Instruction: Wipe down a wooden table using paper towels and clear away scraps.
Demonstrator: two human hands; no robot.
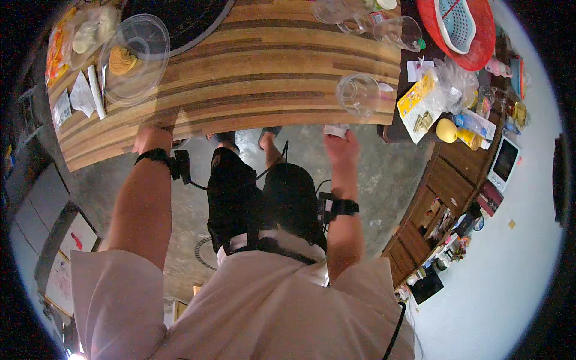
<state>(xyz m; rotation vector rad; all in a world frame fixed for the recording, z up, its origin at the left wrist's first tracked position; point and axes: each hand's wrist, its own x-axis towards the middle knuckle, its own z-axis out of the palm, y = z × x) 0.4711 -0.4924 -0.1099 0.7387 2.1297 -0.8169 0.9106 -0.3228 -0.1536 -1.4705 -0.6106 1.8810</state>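
My left hand (152,139) rests at the near edge of the striped wooden table (252,72), its fingers bent; whether it holds anything does not show. My right hand (342,144) is closed around a crumpled white tissue or wipe (336,130), just off the table's near edge. Beyond the right hand, a clear plastic cup (358,95) stands near the table's right corner, with a small white piece (386,87) beside it. At the left, a round clear plastic lid or shallow container (155,67) lies over or around a brown food piece (121,60).
White paper pieces (82,95) and plastic bags (95,33) lie at the left. More clear cups (396,32) are at the far right. A dark side surface holds a red basin (483,40), a plastic bag (456,85), a yellow leaflet (416,96) and a yellow pear-shaped object (446,130).
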